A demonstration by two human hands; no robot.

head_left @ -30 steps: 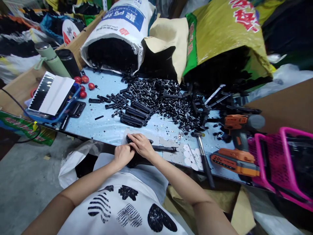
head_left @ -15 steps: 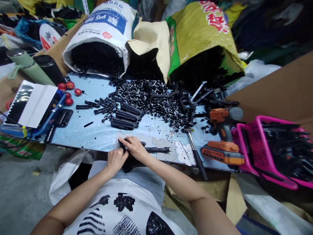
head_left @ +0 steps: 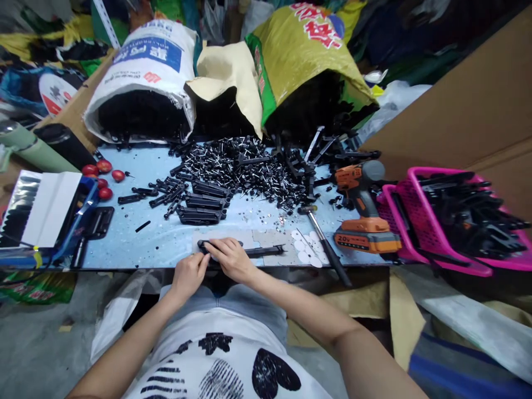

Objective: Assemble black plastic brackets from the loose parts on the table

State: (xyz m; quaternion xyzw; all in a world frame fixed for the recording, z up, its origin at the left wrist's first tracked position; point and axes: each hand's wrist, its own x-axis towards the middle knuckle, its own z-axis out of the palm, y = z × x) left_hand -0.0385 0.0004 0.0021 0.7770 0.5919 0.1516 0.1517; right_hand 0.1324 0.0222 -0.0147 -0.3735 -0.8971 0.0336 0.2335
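At the front edge of the table, my left hand pinches the near side of a black plastic part. My right hand lies over the same part, its fingers curled down on it, so most of the part is hidden. A slim black bar sticks out to the right of my right hand; whether it belongs to the held part I cannot tell. Both hands rest over a pale grey mat. Beyond them lie stacked black plastic arms and a heap of small black pieces with metal pins.
To the right are a hammer, white discs, an orange cordless drill and a pink basket of black parts. Open sacks stand at the back. At left are red fruits and a blue tray.
The head view has shifted, so the table sits further left and more level. Both hands stay at the black part; my left hand's fingertips now sit slightly further left of my right hand.
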